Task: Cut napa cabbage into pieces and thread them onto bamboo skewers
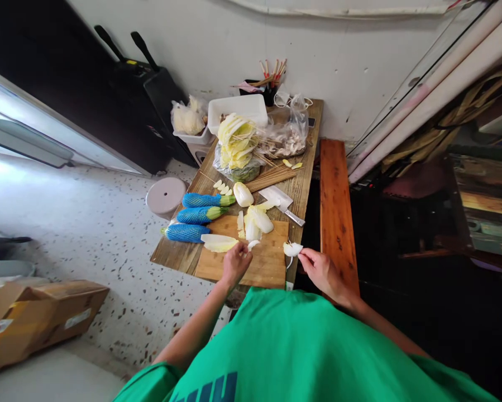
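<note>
Over the near edge of the wooden cutting board [271, 268], my left hand [236, 263] pinches a small white cabbage piece [253, 244]. A larger white cabbage piece [293, 249] is gripped by the fingertips of my right hand [323, 271], just past the board's right edge. Beside my left hand lies a long pale cabbage leaf [218, 242]. Several loose cabbage leaves [257, 221] are heaped at the board's far side. Behind them are a small cabbage heart [243, 194] and a cleaver [279, 200], its handle pointing right.
Three green vegetables in blue netting [187, 232] line the left of the wooden table [173, 254]. Farther back are bamboo skewers [273, 177], skewered cabbage leaves [236, 139], a bag of mushrooms [288, 139] and a white tub [237, 109]. A bench [338, 212] stands right, a stool [166, 196] left.
</note>
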Tool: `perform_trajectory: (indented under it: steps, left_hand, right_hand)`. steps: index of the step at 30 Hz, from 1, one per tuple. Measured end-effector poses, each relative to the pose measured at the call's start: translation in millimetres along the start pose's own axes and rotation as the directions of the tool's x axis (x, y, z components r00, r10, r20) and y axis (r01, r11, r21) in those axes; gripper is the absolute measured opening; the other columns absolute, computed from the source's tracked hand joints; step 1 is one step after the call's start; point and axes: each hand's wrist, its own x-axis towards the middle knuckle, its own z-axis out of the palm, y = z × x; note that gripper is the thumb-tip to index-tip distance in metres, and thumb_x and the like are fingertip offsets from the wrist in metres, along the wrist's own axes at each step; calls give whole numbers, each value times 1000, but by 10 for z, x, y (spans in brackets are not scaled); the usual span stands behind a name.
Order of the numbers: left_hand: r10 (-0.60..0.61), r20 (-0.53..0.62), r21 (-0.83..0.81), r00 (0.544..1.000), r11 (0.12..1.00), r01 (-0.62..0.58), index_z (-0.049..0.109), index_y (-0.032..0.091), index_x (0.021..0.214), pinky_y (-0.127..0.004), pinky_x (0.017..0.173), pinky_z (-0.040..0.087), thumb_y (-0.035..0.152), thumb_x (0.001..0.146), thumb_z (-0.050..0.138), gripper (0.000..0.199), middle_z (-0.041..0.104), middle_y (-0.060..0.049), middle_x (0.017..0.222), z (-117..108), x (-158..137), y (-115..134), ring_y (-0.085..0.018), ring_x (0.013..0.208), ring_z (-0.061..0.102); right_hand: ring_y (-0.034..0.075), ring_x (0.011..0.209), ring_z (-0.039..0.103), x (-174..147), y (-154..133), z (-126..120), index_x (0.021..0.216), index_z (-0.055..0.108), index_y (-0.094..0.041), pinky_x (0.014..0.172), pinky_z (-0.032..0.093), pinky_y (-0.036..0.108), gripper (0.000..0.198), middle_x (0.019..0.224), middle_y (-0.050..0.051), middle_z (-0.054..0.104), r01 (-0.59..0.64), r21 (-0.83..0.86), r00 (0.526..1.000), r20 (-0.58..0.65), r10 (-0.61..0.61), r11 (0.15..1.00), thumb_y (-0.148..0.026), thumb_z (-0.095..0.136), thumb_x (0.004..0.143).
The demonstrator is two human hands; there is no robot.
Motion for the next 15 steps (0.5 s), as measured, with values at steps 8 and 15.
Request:
perform_trajectory:
  steps: [8,15]
  left_hand:
    - [-89,233,-519,968,831,201,50,16,96,-33,67,50,48,67,62,45,68,-7,78,-113,19,222,-19,69,65]
    - [-58,472,-680,879,611,405,63,13,87,-23,61,48,37,67,69,31,68,-7,79,-208,-89,446,-13,65,62]
  right_hand:
    - [14,59,55,94,-131,183,84,65,-18,57,37,23,25,68,4,64,27,124,991,124,-42,992,-28,42,86]
    - [7,40,40,107,-96,201,58,55,-17,44,31,18,32,45,-5,49,-74,287,937,348,-31,955,-28,43,85]
